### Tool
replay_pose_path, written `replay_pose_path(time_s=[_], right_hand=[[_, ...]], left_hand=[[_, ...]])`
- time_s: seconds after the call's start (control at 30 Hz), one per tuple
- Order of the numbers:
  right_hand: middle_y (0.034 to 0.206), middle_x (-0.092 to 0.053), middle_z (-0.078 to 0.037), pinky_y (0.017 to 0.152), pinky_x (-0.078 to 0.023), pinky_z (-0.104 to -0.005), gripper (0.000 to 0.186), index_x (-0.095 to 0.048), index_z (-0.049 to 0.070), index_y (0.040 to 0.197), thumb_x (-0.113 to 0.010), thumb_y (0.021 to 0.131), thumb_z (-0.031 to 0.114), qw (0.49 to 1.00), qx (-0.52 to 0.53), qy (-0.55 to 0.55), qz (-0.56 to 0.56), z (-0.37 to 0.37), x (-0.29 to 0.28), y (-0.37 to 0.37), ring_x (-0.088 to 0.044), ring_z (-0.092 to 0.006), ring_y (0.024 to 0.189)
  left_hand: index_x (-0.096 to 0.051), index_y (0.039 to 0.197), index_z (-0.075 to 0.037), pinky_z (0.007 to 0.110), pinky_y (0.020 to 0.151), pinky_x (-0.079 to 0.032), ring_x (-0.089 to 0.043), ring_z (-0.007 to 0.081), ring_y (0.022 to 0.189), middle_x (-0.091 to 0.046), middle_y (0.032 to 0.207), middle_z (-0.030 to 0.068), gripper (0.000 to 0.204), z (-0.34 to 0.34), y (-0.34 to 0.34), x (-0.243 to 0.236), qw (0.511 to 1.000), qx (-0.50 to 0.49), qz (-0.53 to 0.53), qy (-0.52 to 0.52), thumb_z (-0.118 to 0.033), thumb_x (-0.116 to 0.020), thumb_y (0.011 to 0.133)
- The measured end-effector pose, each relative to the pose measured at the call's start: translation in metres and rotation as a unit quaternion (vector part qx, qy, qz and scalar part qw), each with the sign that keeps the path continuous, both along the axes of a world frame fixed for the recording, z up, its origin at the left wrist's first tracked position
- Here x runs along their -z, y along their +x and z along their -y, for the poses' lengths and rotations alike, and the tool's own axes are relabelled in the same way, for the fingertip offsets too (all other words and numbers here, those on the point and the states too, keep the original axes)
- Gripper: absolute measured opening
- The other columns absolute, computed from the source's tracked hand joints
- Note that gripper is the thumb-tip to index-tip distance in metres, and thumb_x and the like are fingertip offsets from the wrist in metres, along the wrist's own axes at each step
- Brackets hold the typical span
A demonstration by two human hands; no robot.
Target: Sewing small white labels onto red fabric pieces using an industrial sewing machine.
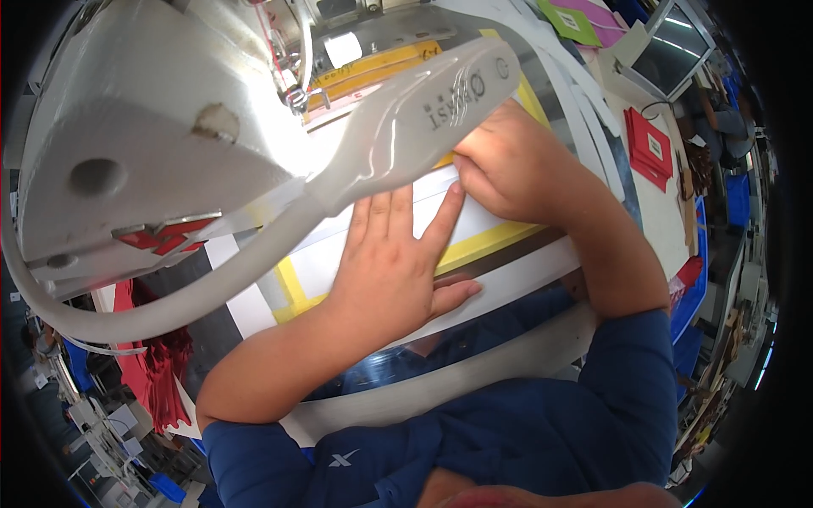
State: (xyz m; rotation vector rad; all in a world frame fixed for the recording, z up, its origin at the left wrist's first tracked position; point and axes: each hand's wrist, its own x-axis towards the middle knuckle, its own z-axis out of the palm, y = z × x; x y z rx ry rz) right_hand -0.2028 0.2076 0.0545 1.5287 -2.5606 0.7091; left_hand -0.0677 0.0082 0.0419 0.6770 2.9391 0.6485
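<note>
My left hand point(391, 264) lies flat with fingers apart on white paper or sheeting point(323, 252) bordered by yellow tape point(484, 245). Just to its upper right, my right hand point(517, 169) is closed, its fingertips partly hidden under a pale lamp head point(406, 118) on a bent flexible arm; whatever they may hold cannot be made out. A white sewing machine point(144, 135) fills the upper left, its needle area point(296, 97) brightly lit. Beyond that, an orange-yellow strip point(381, 59) lies on the work surface.
Red fabric pieces point(152, 356) hang at left. Red items point(648, 148), green and pink pieces point(572, 21), and a screen point(669, 46) sit at right. A blue bin point(690, 288) stands beside the table. Another person point(728, 127) is at the far right.
</note>
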Motion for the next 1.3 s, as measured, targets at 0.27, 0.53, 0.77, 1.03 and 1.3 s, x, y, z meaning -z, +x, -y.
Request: replay_pose_path(time_s=[0.27,0.53,0.77,1.03,1.3], right_hand=[[0.112,-0.069,-0.015,0.097,-0.049,-0.0485,0.030,-0.068,0.005,0.109,-0.063,0.080,-0.002,0.997,0.024,-0.067,-0.016,0.002,-0.009,0.002,-0.063,-0.0391,0.105],[0.107,-0.068,-0.014,0.092,-0.049,-0.0478,0.028,-0.067,0.004,0.106,-0.062,0.079,-0.003,0.996,0.019,-0.083,-0.031,0.002,-0.008,0.002,-0.062,-0.0379,0.101],[0.105,-0.069,-0.014,0.092,-0.050,-0.0479,0.029,-0.068,0.004,0.105,-0.060,0.078,-0.004,0.997,0.025,-0.067,-0.038,0.003,-0.008,0.001,-0.062,-0.0377,0.101],[0.105,-0.069,-0.013,0.092,-0.050,-0.0478,0.030,-0.068,0.004,0.104,-0.060,0.076,-0.004,0.997,0.024,-0.057,-0.036,0.002,-0.009,0.002,-0.062,-0.0377,0.101],[0.114,-0.069,-0.019,0.099,-0.050,-0.0506,0.028,-0.068,0.004,0.103,-0.062,0.076,-0.001,0.999,0.002,-0.033,-0.015,-0.001,-0.006,0.002,-0.063,-0.0415,0.108]], left_hand=[[-0.045,0.164,-0.009,0.066,0.125,-0.025,-0.031,0.0609,0.152,-0.035,0.157,0.0449,0.100,0.002,0.002,0.001,1.000,-0.006,0.013,0.024,-0.061,-0.080,0.086],[-0.045,0.164,-0.010,0.066,0.124,-0.026,-0.031,0.0602,0.152,-0.036,0.157,0.0442,0.101,0.002,0.006,0.001,0.999,-0.009,0.026,0.017,-0.062,-0.080,0.086],[-0.044,0.164,-0.009,0.066,0.124,-0.026,-0.030,0.0605,0.153,-0.038,0.156,0.0443,0.101,0.003,0.002,0.003,0.999,-0.003,0.021,0.039,-0.064,-0.080,0.086],[-0.044,0.165,-0.009,0.066,0.125,-0.025,-0.030,0.0613,0.153,-0.036,0.156,0.0453,0.105,0.002,0.005,0.003,1.000,-0.007,0.015,0.017,-0.067,-0.079,0.084],[-0.044,0.164,-0.009,0.065,0.125,-0.025,-0.032,0.0589,0.151,-0.038,0.156,0.0427,0.105,0.002,0.003,0.004,0.999,0.002,0.025,0.031,-0.065,-0.080,0.084]])
